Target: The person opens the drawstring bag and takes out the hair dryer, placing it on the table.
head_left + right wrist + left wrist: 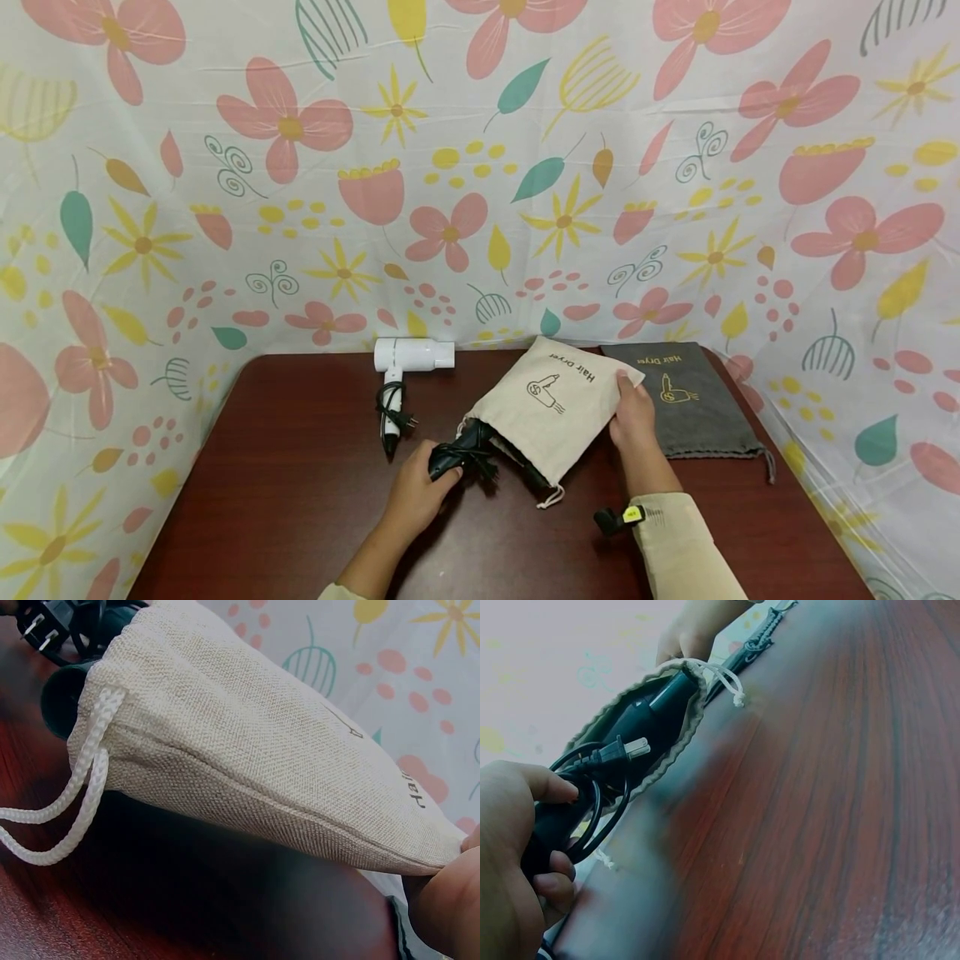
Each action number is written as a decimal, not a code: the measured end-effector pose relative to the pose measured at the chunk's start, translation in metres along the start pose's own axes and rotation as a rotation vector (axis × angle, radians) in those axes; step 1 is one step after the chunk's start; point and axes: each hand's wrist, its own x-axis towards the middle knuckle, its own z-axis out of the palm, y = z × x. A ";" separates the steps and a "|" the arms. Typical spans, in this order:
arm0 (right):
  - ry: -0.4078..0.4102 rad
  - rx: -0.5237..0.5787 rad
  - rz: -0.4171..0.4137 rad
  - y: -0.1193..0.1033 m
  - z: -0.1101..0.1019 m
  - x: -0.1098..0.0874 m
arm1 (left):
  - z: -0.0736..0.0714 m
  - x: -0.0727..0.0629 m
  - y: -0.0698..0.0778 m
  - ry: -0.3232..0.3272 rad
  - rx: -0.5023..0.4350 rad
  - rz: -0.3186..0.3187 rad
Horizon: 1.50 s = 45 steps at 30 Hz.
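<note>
My left hand (422, 492) grips the handle of a dark hair dryer (553, 825), whose black cord and plug (622, 754) are bundled around the handle. Most of the dryer's body lies inside a cream drawstring bag (555, 408) printed "Hair Dryer"; its nozzle end shows at the mouth in the right wrist view. With thumb and fingers, my right hand (633, 417) pinches the closed-end corner of the bag, which is held tilted above the table. A white drawstring (94, 776) hangs from the bag's mouth.
On the brown table (300, 517), a white hair dryer (412, 354) with its cord wrapped lies at the back, left of the bag. A grey drawstring bag (697, 417) lies flat at the back right. Behind the table hangs a flowered cloth (450, 150).
</note>
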 end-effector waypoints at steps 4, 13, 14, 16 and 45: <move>0.001 -0.002 0.005 -0.001 0.000 0.001 | -0.001 0.000 0.000 -0.005 -0.021 0.006; 0.007 -0.008 0.000 -0.003 0.001 0.002 | -0.006 -0.002 0.001 -0.009 -0.028 0.015; 0.009 -0.006 -0.002 -0.003 0.001 0.002 | -0.006 -0.002 0.001 -0.008 -0.027 0.012; 0.018 0.006 -0.012 -0.004 0.002 0.002 | -0.007 -0.002 0.001 -0.010 -0.027 0.004; 0.018 0.076 -0.003 -0.019 0.005 -0.005 | -0.011 -0.001 -0.005 -0.060 -0.048 -0.013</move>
